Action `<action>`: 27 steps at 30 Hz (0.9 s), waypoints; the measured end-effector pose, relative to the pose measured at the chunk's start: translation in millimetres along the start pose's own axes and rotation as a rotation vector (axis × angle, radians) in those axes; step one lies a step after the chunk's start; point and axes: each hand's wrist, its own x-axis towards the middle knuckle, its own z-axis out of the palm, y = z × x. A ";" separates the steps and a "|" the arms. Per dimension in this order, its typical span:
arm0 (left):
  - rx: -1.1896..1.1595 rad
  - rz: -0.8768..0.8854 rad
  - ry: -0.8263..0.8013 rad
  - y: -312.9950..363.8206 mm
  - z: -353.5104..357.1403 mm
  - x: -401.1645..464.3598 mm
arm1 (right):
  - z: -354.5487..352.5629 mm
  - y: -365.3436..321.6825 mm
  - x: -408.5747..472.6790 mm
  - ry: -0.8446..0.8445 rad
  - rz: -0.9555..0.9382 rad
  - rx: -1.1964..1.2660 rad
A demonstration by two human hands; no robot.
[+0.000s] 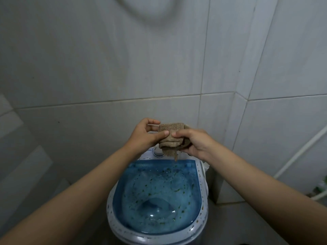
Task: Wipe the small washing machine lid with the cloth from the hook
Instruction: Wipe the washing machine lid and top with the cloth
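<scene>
A small washing machine stands below me with a see-through blue lid (159, 197) that is dotted with green and brown specks. Its white rim (201, 225) is speckled too, and a control dial (156, 152) shows at the back edge. Above the back of the lid I hold a folded brown woven cloth (170, 134) between both hands. My left hand (145, 134) pinches its left side with thumb and fingers. My right hand (196, 144) grips its right side. A frayed corner hangs down just above the lid. No hook is in view.
Grey tiled walls close in behind and on the right, meeting at a corner (235, 96). A white pipe (300, 152) runs diagonally down the right wall. The machine stands close to the right wall.
</scene>
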 end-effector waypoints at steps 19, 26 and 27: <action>0.749 -0.217 -0.192 -62.1 -114.0 -99.9 | 72.0 28.8 -2.3 0.179 -0.522 -1.048; 1.033 -0.207 -0.421 -76.6 -123.0 -139.6 | 94.5 45.8 -9.5 0.096 -0.642 -1.417; 1.069 -0.201 -0.447 -79.6 -121.9 -140.3 | 96.9 49.1 -7.0 0.096 -0.642 -1.455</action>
